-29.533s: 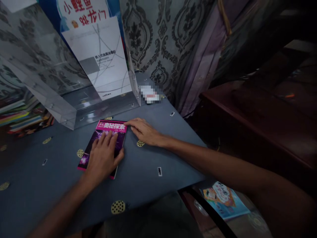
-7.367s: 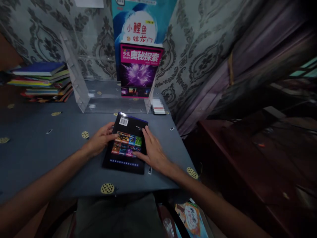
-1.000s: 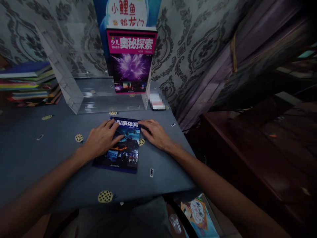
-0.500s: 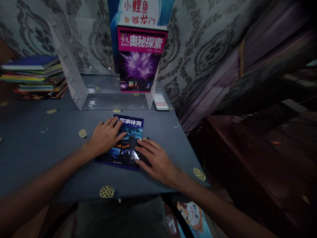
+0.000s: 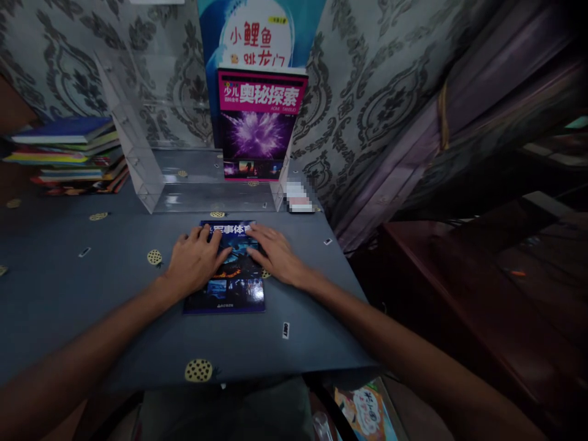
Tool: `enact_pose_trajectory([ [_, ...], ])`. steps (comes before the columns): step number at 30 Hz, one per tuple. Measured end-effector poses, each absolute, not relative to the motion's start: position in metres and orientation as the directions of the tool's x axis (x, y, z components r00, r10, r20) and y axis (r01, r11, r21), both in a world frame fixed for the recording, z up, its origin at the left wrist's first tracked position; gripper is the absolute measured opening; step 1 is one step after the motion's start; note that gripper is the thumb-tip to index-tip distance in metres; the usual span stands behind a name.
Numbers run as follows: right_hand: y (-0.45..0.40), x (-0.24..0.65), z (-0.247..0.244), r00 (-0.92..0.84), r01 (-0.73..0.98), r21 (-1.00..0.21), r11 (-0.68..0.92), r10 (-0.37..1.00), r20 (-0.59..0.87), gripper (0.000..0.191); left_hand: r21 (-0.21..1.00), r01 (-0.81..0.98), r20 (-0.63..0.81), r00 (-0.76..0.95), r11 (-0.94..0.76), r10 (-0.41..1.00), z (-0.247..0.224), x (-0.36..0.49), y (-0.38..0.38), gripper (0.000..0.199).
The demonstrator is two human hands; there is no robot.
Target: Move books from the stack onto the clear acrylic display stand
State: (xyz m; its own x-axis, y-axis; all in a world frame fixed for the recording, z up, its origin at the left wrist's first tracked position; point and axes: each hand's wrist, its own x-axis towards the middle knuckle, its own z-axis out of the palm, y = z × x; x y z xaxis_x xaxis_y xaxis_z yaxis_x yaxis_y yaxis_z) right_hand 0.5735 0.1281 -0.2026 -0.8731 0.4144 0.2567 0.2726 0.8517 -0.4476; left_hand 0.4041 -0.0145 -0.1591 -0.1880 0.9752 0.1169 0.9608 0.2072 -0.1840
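Note:
A dark blue book (image 5: 236,295) with white Chinese characters and small pictures on its cover lies flat on the table, front side up. My left hand (image 5: 193,260) rests over its left edge, fingers spread and thumb on the cover. Against the upper right edge lies my right hand (image 5: 278,254), fingers stretched out and partly covering the last character of the title. Both hands touch the book without visibly closing round it. Beyond them stands a clear plastic rack (image 5: 147,177), where a magenta and purple book (image 5: 260,131) leans upright before a taller blue book (image 5: 301,30).
At the left back is a stack of books (image 5: 68,153). A small blurred-out item (image 5: 299,197) lies right of the rack. A grey-blue cloth with pineapple prints covers the table (image 5: 114,318). Dark reddish furniture (image 5: 427,288) stands to the right; another book (image 5: 365,413) lies below the table edge.
My right hand has moved up along the book's right side, from its lower part to the top corner. The book now lies straighter and slightly further left. The view has tilted a little.

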Motion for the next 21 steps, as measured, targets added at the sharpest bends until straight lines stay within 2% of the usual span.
enact_pose_trajectory([
  [5,0.131,0.563,-0.201,-0.856,0.369,-0.407,0.836,0.476,0.201,0.047,-0.151,0.967,0.148,-0.185,0.207,0.972,-0.161,0.402,-0.016,0.045],
  [13,0.074,0.599,-0.197,-0.903,0.333,-0.332,0.883,0.400,0.157,0.059,-0.126,0.975,0.196,-0.158,0.185,0.968,-0.168,0.393,-0.019,0.044],
  [17,0.070,0.608,-0.196,-0.926,0.283,-0.356,0.891,0.351,0.143,0.068,-0.089,0.972,0.196,-0.197,0.218,0.961,-0.168,0.387,-0.020,0.041],
  [21,0.074,0.608,-0.196,-0.921,0.244,-0.441,0.864,0.349,0.174,0.065,-0.043,0.967,0.173,-0.240,0.251,0.955,-0.165,0.386,-0.020,0.038],
])
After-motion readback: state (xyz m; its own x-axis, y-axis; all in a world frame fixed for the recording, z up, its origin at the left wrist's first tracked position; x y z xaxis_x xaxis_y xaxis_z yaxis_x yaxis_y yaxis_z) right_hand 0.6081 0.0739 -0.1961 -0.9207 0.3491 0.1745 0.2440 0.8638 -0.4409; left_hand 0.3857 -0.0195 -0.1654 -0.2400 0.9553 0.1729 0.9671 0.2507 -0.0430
